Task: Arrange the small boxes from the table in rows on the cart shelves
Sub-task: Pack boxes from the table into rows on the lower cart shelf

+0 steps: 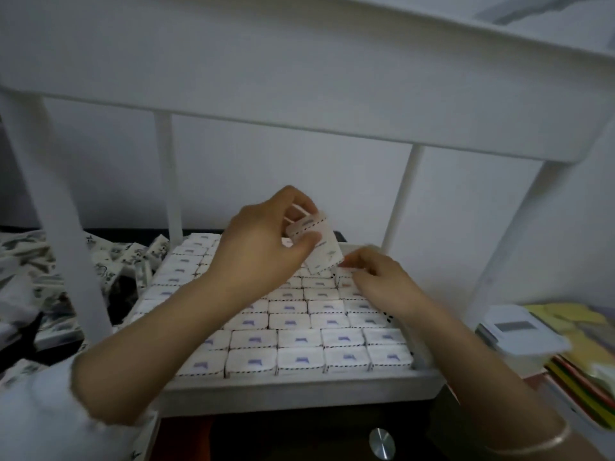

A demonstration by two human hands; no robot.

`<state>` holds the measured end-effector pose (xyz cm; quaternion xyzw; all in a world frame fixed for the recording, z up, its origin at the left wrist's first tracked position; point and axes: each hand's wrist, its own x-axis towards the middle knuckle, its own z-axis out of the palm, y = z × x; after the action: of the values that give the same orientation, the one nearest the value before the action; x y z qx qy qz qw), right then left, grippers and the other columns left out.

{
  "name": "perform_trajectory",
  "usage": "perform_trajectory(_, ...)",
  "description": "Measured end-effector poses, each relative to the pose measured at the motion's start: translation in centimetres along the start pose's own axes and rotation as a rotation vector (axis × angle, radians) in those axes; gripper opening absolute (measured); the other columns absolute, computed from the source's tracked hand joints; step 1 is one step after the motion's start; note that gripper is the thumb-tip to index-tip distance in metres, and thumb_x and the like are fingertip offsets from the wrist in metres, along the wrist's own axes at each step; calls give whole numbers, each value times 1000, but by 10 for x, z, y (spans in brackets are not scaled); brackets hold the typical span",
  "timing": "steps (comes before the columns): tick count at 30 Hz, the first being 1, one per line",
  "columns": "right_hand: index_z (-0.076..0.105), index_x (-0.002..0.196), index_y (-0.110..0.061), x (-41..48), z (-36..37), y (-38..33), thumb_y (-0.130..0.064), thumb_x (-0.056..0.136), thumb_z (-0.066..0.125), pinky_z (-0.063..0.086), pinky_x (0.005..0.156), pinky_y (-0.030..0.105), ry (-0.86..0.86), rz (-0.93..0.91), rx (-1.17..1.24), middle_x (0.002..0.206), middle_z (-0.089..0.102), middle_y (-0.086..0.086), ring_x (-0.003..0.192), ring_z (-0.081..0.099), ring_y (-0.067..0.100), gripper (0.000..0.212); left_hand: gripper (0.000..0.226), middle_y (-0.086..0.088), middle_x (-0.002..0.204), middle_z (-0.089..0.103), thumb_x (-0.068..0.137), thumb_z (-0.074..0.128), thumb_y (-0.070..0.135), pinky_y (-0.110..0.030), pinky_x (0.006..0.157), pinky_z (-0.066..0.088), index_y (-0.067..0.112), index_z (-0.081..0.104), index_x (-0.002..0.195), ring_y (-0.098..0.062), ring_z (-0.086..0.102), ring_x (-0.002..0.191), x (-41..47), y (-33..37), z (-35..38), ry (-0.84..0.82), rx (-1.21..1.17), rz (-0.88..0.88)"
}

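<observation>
Rows of small white boxes [296, 339] with purple marks and dashed edges fill a white cart shelf [299, 387]. My left hand [263, 241] is raised above the far rows and grips small white boxes [319, 247] between thumb and fingers. My right hand [382, 277] reaches over the far right rows, fingertips curled down on a box [347, 271] there; whether it pinches it is unclear. A loose heap of more boxes [109, 264] lies on the dark table to the left of the cart.
The cart's upper shelf [299, 104] hangs over the work area, carried by white posts [168, 174] and legs. At the right stand a white lidded container [519, 331] and a stack of coloured sheets [579, 367]. A metal knob [382, 442] shows below.
</observation>
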<state>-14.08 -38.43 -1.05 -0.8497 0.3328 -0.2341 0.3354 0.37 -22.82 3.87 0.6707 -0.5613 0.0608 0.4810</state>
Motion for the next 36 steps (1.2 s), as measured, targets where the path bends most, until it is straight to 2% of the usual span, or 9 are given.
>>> perform_trajectory(4,58,113,-29,4,7,7,-20,87,35,54,86,51,4,67,74,107,67,10,98,65,31,35,25,20,100,63,86,67,36,-30,74,54,38,54,107,-6,62,89,22,9,27,-27,95,97)
perform_trajectory(6,55,119,-25,5,8,12,-19,87,36,56,84,44,26,82,95,111,65,4,94,66,17,37,24,18,103,62,88,65,33,-28,76,49,35,54,109,-9,61,91,33,7,40,-89,159,120)
perform_trajectory(8,44,130,-25,7,8,19,-20,89,38,56,67,21,73,122,143,109,62,0,76,65,-2,42,25,13,109,64,90,64,31,-31,81,48,31,55,112,-12,60,96,41,2,52,-154,216,148)
perform_trajectory(11,27,139,-31,9,8,26,-13,94,40,38,39,16,121,225,247,82,58,0,43,51,2,50,30,7,113,65,90,64,30,-36,84,50,28,51,117,-16,62,98,47,-8,67,-276,268,165)
perform_trajectory(15,34,136,-29,12,9,28,-14,97,37,41,45,20,158,263,287,82,57,-5,58,53,11,42,24,7,111,66,87,67,33,-31,83,49,30,57,109,-12,61,96,47,-20,80,-476,313,181)
perform_trajectory(20,48,126,-26,3,9,25,-15,98,35,36,40,4,146,195,120,93,56,-12,60,46,-2,33,15,13,102,68,87,65,35,-22,81,44,33,67,102,-5,61,92,50,-31,87,-553,295,153)
perform_trajectory(26,58,117,-26,-21,2,-7,-6,89,47,44,78,16,281,-106,44,113,61,-11,105,57,6,36,29,14,117,61,97,49,26,-30,101,30,37,65,118,-12,44,115,41,-25,69,-606,417,157)
perform_trajectory(30,66,104,-23,-52,8,-52,-12,78,48,49,71,22,276,-499,-50,98,65,-12,89,61,7,33,30,3,118,66,94,52,20,-35,91,44,24,62,123,-18,57,108,2,-7,16,-461,336,127)
perform_trajectory(36,65,102,-24,-99,51,-127,-23,81,50,50,57,33,120,-783,-22,81,61,-16,69,60,10,25,24,26,98,59,92,55,24,-23,76,48,36,62,111,2,56,89,-123,3,-82,-149,391,-48)
